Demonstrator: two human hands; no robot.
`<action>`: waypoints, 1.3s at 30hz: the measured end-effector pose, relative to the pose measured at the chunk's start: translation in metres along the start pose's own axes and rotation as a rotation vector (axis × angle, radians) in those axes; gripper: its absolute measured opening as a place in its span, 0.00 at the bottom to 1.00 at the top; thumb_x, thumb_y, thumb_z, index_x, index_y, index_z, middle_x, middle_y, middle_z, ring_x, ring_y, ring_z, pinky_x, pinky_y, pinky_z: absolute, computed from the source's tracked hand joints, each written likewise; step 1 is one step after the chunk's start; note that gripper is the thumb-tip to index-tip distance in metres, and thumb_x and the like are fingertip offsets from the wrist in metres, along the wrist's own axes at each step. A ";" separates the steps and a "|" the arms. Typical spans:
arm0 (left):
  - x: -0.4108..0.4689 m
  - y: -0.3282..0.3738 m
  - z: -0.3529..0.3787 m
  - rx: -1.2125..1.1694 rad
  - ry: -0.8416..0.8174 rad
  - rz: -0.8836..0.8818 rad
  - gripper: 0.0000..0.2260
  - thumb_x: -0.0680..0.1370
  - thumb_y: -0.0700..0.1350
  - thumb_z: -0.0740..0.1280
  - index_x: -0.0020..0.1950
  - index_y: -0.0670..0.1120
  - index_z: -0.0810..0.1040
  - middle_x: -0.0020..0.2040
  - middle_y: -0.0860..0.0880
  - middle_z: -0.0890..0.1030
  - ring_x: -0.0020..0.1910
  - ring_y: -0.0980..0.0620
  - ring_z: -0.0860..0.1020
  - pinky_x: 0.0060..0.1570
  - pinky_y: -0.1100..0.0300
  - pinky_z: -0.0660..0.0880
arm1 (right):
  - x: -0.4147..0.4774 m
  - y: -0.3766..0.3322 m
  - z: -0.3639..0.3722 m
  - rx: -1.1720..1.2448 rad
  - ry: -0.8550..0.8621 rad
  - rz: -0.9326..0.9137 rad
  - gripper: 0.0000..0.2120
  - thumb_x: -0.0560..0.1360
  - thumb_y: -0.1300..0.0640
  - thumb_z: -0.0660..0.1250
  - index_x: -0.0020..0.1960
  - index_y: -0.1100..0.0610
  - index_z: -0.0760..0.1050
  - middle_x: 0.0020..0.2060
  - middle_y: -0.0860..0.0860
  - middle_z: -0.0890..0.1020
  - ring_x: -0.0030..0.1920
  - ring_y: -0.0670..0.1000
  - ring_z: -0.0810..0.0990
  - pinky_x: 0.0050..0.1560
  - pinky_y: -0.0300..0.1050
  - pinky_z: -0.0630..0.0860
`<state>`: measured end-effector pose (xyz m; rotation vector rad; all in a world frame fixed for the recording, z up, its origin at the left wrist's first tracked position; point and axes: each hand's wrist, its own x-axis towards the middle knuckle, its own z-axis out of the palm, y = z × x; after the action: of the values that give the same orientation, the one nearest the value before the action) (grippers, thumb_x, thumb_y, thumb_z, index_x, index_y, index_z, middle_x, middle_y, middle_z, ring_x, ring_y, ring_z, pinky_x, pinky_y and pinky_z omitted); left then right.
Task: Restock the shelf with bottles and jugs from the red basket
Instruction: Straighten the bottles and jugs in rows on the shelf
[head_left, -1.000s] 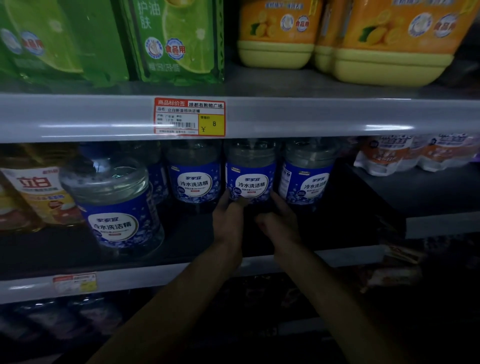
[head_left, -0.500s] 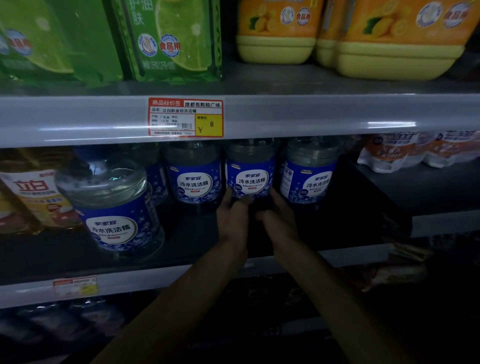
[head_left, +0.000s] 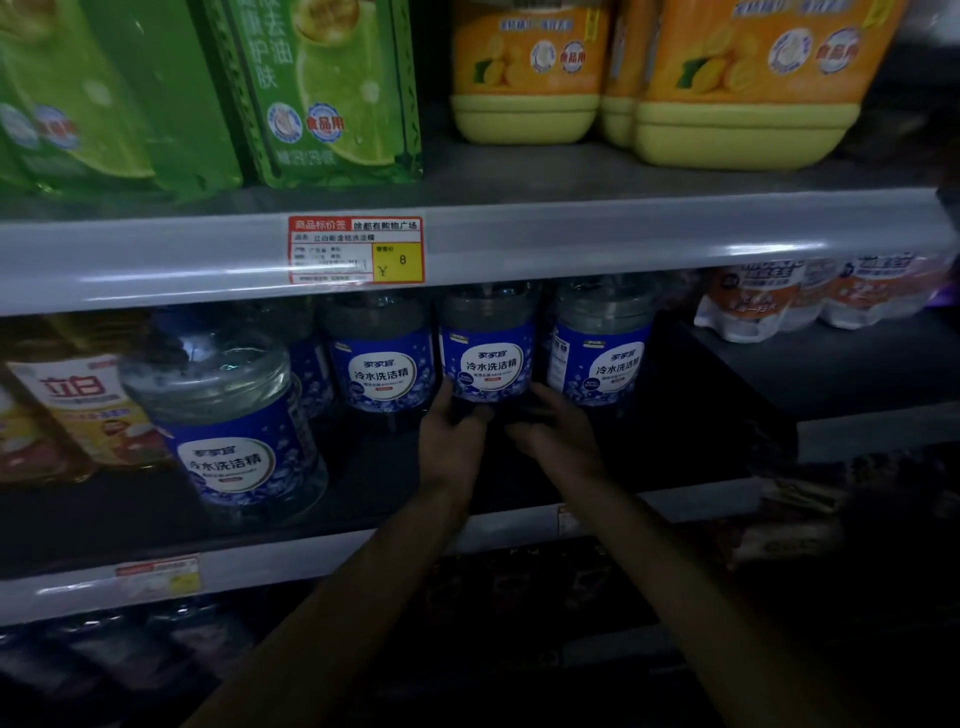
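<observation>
Clear jugs with blue labels stand in a row on the dark middle shelf (head_left: 363, 499). My left hand (head_left: 451, 434) and my right hand (head_left: 558, 428) both grip the base of the centre blue-label jug (head_left: 488, 358), one on each side. It stands upright between a left neighbour jug (head_left: 384, 371) and a right neighbour jug (head_left: 602, 364). A larger-looking blue-label jug (head_left: 228, 421) stands nearer the shelf's front edge at the left. The red basket is not in view.
Green refill packs (head_left: 322, 93) and yellow-orange jugs (head_left: 524, 73) fill the upper shelf above a price tag (head_left: 356, 250). An amber bottle (head_left: 72, 400) stands at far left. White and orange packs (head_left: 810, 296) lie on a shelf to the right.
Both hands have slid slightly deeper into the shelf with the centre jug, which now sits in line with its neighbours. The view has dipped a little.
</observation>
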<state>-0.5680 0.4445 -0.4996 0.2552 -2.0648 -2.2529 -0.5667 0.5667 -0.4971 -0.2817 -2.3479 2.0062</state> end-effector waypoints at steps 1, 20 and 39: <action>0.000 0.000 -0.002 0.047 -0.013 0.024 0.25 0.79 0.36 0.69 0.76 0.49 0.75 0.66 0.47 0.83 0.66 0.48 0.80 0.70 0.46 0.76 | -0.003 0.000 -0.004 -0.058 0.000 -0.019 0.29 0.73 0.64 0.73 0.71 0.47 0.73 0.53 0.41 0.80 0.59 0.46 0.77 0.64 0.48 0.76; -0.044 0.004 -0.001 1.338 -0.284 0.536 0.40 0.79 0.64 0.64 0.85 0.55 0.49 0.84 0.48 0.54 0.83 0.44 0.54 0.79 0.42 0.59 | -0.038 0.016 -0.100 -0.703 0.068 -0.206 0.41 0.71 0.42 0.76 0.79 0.46 0.61 0.74 0.51 0.69 0.74 0.53 0.68 0.72 0.50 0.69; 0.002 -0.016 0.089 0.474 -0.193 0.332 0.29 0.76 0.45 0.72 0.76 0.51 0.68 0.69 0.50 0.78 0.67 0.51 0.77 0.65 0.51 0.77 | 0.032 0.023 -0.099 0.008 0.114 -0.109 0.32 0.69 0.74 0.71 0.64 0.46 0.73 0.52 0.38 0.80 0.51 0.36 0.79 0.48 0.34 0.79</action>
<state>-0.5843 0.5332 -0.5088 -0.2750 -2.4947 -1.6374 -0.5809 0.6723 -0.5060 -0.2539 -2.2362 1.8975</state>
